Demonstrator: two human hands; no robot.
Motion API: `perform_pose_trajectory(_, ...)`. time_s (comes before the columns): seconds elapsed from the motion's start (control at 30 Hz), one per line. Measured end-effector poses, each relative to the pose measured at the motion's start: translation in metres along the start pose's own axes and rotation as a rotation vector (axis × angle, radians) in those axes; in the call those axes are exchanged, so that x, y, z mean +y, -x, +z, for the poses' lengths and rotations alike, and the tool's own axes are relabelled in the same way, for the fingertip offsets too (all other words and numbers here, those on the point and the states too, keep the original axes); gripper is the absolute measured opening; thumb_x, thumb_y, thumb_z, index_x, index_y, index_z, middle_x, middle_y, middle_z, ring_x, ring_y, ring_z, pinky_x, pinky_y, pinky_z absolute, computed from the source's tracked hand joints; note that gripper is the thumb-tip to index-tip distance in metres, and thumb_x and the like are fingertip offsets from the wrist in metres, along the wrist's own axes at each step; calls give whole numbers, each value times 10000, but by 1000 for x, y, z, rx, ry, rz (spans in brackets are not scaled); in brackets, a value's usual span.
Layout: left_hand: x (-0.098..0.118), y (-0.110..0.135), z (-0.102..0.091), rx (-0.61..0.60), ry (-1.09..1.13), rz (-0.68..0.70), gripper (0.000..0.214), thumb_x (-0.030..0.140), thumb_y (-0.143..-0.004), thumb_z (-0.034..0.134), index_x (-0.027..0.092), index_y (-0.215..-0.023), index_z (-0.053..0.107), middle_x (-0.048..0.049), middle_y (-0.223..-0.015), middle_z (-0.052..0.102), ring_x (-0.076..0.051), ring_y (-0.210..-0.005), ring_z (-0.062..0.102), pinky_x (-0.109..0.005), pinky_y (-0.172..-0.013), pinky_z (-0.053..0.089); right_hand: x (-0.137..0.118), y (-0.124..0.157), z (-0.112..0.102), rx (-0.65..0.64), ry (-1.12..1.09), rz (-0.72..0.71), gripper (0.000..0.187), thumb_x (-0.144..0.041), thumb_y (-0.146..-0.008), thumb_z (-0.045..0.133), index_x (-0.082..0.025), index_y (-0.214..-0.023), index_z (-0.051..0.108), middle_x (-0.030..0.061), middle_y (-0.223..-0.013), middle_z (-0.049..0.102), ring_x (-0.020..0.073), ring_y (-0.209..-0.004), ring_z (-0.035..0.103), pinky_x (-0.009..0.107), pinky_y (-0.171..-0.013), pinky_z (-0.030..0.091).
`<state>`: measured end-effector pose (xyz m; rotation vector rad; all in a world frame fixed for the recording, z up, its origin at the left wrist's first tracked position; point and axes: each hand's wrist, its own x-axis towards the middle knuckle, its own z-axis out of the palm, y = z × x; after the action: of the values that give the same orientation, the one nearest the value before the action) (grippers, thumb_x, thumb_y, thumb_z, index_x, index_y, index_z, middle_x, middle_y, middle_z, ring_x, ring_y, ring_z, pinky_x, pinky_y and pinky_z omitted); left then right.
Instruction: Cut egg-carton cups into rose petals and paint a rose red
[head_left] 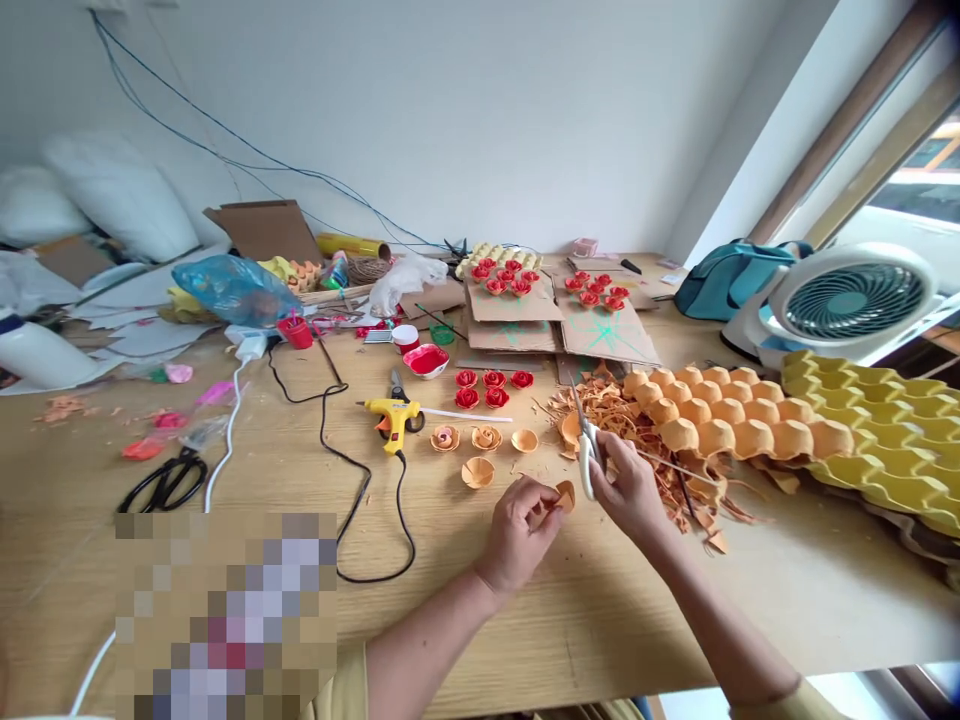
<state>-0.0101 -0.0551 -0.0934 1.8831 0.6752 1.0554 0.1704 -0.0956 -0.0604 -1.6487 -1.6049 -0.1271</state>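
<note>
My left hand (520, 528) pinches a small orange egg-carton piece (565, 494) over the wooden table (525, 620). My right hand (628, 485) grips white-handled scissors (585, 440), blades pointing up and away, right beside that piece. Several unpainted carton flowers (478, 471) lie just beyond my left hand. Red painted roses (493, 388) sit further back. A heap of orange carton scraps (600, 405) lies behind my right hand.
Orange egg tray (727, 420) and yellow egg trays (892, 430) lie at right, a white fan (847, 300) behind them. A yellow glue gun (394, 418) with a black cord, black scissors (165, 482), a red paint bowl (426, 359) and cardboard with roses (517, 300) lie on the table.
</note>
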Motion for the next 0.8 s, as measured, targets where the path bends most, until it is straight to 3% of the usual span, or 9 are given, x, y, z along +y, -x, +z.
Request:
perform_pose_trajectory(0.17,4,1,0,23,-155,72,109,114,-825,631,182,-768,568,-21,-757,592,-141,-708,528,-266,-670,433,20,6,20,32,-37,-22,70,-267,-901,516,-218,-942,544,28,-784,639,194,-713,566,323,-706,448)
perform_pose_trajectory(0.47,9,4,-6,35,-406,225,47,153,-848,650,200,-853,654,-41,-837,602,-176,-833,574,-306,-755,485,11,12,12,-4,-87,-22,48,-274,-916,532,-227,-923,525,10,-762,617,182,-691,548,303,-700,438)
perform_pose_trajectory(0.67,10,-8,-42,93,-663,337,129,120,-874,602,205,-921,688,-57,-906,621,-192,-867,550,-336,-793,489,11,8,5,76,-77,-18,18,-250,-903,517,-234,-899,510,1,-754,606,183,-690,556,300,-694,421)
perform_pose_trajectory(0.8,7,-14,-75,204,-868,276,108,170,-897,594,197,-918,697,-71,-925,605,-212,-886,537,-363,-821,478,13,7,5,86,-65,-21,40,-255,-892,525,-236,-866,501,-13,-713,576,177,-661,535,292,-675,409)
